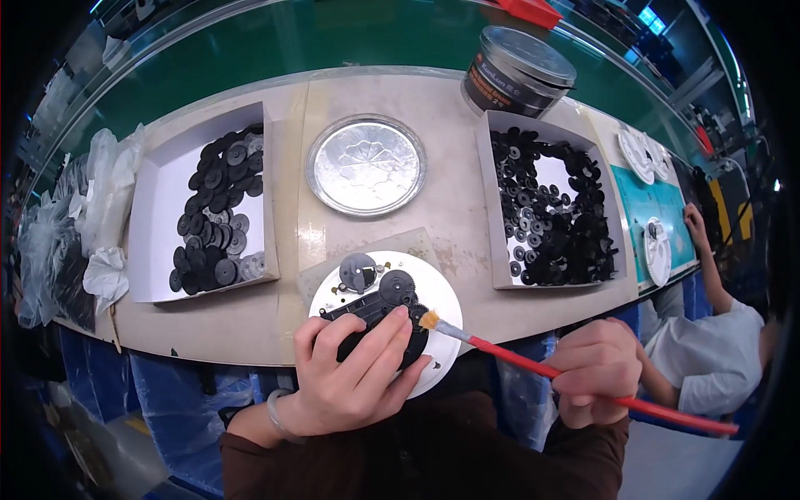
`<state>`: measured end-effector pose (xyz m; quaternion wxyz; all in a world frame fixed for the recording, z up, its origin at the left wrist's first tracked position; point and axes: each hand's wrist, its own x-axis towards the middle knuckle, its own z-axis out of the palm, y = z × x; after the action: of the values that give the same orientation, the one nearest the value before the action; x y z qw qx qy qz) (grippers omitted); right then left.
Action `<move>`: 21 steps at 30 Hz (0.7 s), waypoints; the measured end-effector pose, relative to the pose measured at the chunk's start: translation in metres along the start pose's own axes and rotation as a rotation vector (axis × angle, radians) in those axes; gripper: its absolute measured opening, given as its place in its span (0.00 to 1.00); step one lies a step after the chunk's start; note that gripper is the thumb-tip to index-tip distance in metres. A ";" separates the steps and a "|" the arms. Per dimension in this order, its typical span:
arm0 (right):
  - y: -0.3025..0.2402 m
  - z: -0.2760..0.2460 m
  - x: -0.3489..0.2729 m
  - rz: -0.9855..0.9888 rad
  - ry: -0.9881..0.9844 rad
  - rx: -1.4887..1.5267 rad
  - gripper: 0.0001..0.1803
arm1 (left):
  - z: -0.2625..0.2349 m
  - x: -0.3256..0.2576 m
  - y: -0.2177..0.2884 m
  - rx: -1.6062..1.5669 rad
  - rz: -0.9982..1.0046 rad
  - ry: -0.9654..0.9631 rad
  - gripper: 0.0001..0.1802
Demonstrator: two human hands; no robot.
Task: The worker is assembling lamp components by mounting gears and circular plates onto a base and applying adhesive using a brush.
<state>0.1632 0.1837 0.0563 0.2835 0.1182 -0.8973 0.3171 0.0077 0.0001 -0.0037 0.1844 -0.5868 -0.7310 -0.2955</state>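
A round white plate (444,346) lies at the table's near edge, on a thin flat sheet. On it sits a black plastic housing (365,307) with dark gears (397,287) and a round grey part (357,272) beside it. My left hand (354,379) grips the housing, fingers across its top and thumb at its right side; the palm hides part of it. Between the closed fingers of my right hand (597,367) is a red-handled paintbrush (512,357). Its bristles, yellowish at the end, touch or nearly touch a small gear at the housing's right side.
A shallow white box (154,192) of black and grey gears stands left, another box (492,208) of small black gears right. Between them lies a round silver lid (367,165). A large tin (517,73) stands behind. Plastic bags (104,183) lie far left; a person (708,350) sits at right.
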 end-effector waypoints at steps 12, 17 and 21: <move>0.007 0.007 0.015 0.157 0.132 0.157 0.02 | -0.001 -0.001 -0.001 0.000 -0.018 -0.010 0.18; 0.021 0.021 0.020 0.101 0.174 0.130 0.03 | 0.000 0.000 -0.002 -0.002 -0.019 -0.015 0.20; 0.015 0.010 0.013 0.220 0.258 0.295 0.03 | -0.001 0.000 -0.001 -0.001 -0.022 -0.013 0.20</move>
<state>0.1426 0.1884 0.0502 0.3394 0.0181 -0.8048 0.4866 0.0068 -0.0008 -0.0028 0.1759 -0.5808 -0.7385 -0.2940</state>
